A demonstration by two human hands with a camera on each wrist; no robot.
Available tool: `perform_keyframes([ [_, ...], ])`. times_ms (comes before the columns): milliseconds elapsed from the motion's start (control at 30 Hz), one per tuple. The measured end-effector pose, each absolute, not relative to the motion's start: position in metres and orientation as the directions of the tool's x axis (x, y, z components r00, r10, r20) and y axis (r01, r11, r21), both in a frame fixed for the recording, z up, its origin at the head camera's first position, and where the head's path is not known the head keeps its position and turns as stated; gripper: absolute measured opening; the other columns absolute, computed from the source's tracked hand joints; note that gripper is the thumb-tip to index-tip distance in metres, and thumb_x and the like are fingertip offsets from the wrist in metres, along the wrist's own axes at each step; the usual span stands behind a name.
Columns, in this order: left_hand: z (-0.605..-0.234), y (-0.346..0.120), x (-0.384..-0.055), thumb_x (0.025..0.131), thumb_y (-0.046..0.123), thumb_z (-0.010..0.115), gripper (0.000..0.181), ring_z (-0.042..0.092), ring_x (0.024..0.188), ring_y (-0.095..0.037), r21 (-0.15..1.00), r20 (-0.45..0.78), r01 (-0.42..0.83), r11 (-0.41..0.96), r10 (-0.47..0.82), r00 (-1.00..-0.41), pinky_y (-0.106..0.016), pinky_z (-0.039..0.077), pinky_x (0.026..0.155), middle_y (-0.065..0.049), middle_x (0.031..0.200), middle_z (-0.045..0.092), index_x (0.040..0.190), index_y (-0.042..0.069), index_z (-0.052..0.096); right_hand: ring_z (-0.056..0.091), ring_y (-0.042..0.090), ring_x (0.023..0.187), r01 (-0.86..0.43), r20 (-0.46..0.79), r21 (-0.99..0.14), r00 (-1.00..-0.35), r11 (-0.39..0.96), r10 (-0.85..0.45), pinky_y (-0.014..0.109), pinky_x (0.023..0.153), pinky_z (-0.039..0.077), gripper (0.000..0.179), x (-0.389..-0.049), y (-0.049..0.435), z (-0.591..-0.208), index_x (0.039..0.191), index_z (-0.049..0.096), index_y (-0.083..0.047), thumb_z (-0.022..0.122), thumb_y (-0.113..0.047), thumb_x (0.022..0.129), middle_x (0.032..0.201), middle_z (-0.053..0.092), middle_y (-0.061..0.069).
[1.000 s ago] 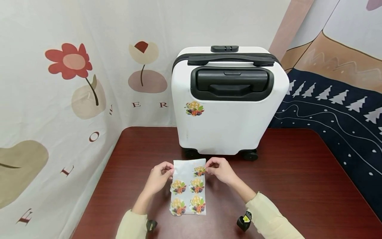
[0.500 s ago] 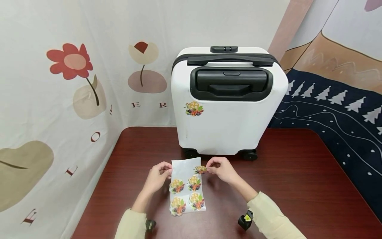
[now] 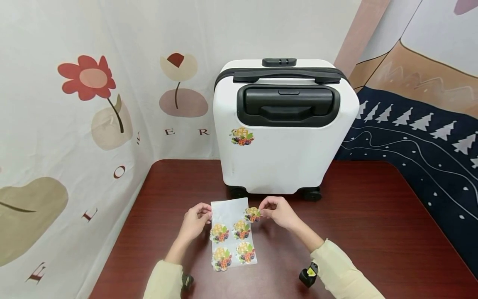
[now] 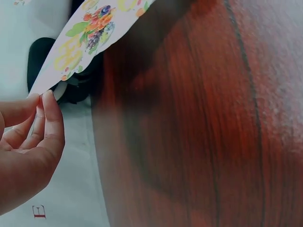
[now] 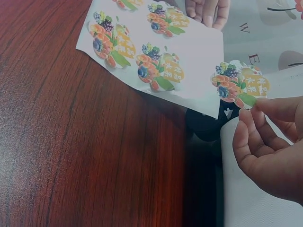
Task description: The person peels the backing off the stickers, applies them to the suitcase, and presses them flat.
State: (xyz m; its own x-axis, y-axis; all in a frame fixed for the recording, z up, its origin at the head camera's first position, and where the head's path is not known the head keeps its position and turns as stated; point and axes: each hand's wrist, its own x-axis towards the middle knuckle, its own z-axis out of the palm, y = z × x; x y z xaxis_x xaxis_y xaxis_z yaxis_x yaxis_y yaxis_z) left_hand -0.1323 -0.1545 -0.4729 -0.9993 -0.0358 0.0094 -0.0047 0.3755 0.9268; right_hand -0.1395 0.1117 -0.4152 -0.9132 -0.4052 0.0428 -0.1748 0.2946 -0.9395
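My left hand pinches the upper left edge of a white sticker sheet, which it holds up over the table. Several round fruit-print stickers are on the sheet's middle and lower part; its upper part is bare. Between the thumb and fingers of my right hand is a fruit sticker, pinched at its edge. That sticker lies across the sheet's right edge; whether they still touch I cannot tell. In the left wrist view the sheet is seen edge-on, with thumb and fingertips on its corner.
Behind the hands a white suitcase stands upright on black wheels. One fruit sticker is on its front, upper left. The table is reddish-brown wood. Printed cloth hangs at the back and sides.
The upper right sticker has come off the sheet's face and now juts past its right edge in my right hand. My left hand and the sheet have shifted slightly left.
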Motion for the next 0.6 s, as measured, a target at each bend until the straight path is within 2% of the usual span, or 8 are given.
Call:
perform_keyframes([
  [133, -0.476, -0.156, -0.133, 0.083, -0.008, 0.057, 0.011, 0.061, 0.069, -0.024, 0.921, 0.005, -0.016, 0.389, -0.054, -0.999, -0.037, 0.053, 0.063, -0.013, 0.078, 0.061, 0.094, -0.006, 0.059, 0.058, 0.031, 0.066, -0.169, 0.036, -0.941, -0.911, 0.294, -0.410, 0.026, 0.058, 0.048, 0.006, -0.140, 0.112, -0.418, 0.081, 0.060, 0.009, 0.057, 0.014, 0.079, 0.076, 0.058, 0.024],
  [200, -0.477, -0.156, -0.133, 0.083, -0.008, 0.057, 0.013, 0.061, 0.069, -0.025, 0.918, 0.001, -0.025, 0.395, -0.065, -0.998, -0.038, 0.053, 0.063, -0.013, 0.079, 0.062, 0.096, -0.006, 0.059, 0.058, 0.033, 0.067, -0.164, 0.031, -0.942, -0.911, 0.294, -0.410, 0.024, 0.057, 0.047, 0.007, -0.140, 0.113, -0.418, 0.081, 0.060, 0.009, 0.057, 0.015, 0.079, 0.075, 0.059, 0.024],
  [267, -0.477, -0.156, -0.133, 0.083, -0.007, 0.058, 0.016, 0.062, 0.070, -0.027, 0.913, -0.001, -0.033, 0.406, -0.080, -0.997, -0.038, 0.053, 0.063, -0.013, 0.080, 0.062, 0.099, -0.006, 0.058, 0.058, 0.032, 0.067, -0.160, 0.028, -0.944, -0.912, 0.290, -0.410, 0.023, 0.057, 0.047, 0.006, -0.140, 0.113, -0.418, 0.081, 0.059, 0.010, 0.057, 0.015, 0.079, 0.075, 0.058, 0.024],
  [433, -0.476, -0.155, -0.132, 0.083, -0.004, 0.059, 0.020, 0.063, 0.071, -0.030, 0.900, 0.007, -0.042, 0.435, -0.111, -0.994, -0.033, 0.053, 0.061, -0.012, 0.080, 0.063, 0.102, -0.005, 0.058, 0.056, 0.020, 0.064, -0.153, 0.025, -0.948, -0.910, 0.281, -0.413, 0.022, 0.057, 0.046, 0.005, -0.139, 0.113, -0.415, 0.082, 0.058, 0.012, 0.057, 0.015, 0.078, 0.076, 0.058, 0.027],
  [533, -0.472, -0.150, -0.132, 0.082, -0.003, 0.059, 0.018, 0.062, 0.070, -0.025, 0.898, 0.019, -0.028, 0.440, -0.103, -0.995, -0.028, 0.053, 0.060, -0.011, 0.079, 0.062, 0.100, -0.005, 0.060, 0.054, 0.016, 0.063, -0.154, 0.027, -0.948, -0.909, 0.277, -0.415, 0.022, 0.057, 0.046, 0.005, -0.139, 0.113, -0.415, 0.082, 0.058, 0.012, 0.057, 0.015, 0.078, 0.076, 0.057, 0.028],
  [600, -0.470, -0.145, -0.131, 0.082, -0.004, 0.059, 0.016, 0.061, 0.069, -0.021, 0.895, 0.037, -0.003, 0.446, -0.081, -0.996, -0.024, 0.051, 0.058, -0.009, 0.078, 0.062, 0.098, -0.004, 0.061, 0.055, 0.018, 0.064, -0.154, 0.028, -0.949, -0.909, 0.274, -0.415, 0.023, 0.057, 0.046, 0.005, -0.142, 0.114, -0.422, 0.082, 0.058, 0.012, 0.057, 0.015, 0.078, 0.076, 0.057, 0.027],
])
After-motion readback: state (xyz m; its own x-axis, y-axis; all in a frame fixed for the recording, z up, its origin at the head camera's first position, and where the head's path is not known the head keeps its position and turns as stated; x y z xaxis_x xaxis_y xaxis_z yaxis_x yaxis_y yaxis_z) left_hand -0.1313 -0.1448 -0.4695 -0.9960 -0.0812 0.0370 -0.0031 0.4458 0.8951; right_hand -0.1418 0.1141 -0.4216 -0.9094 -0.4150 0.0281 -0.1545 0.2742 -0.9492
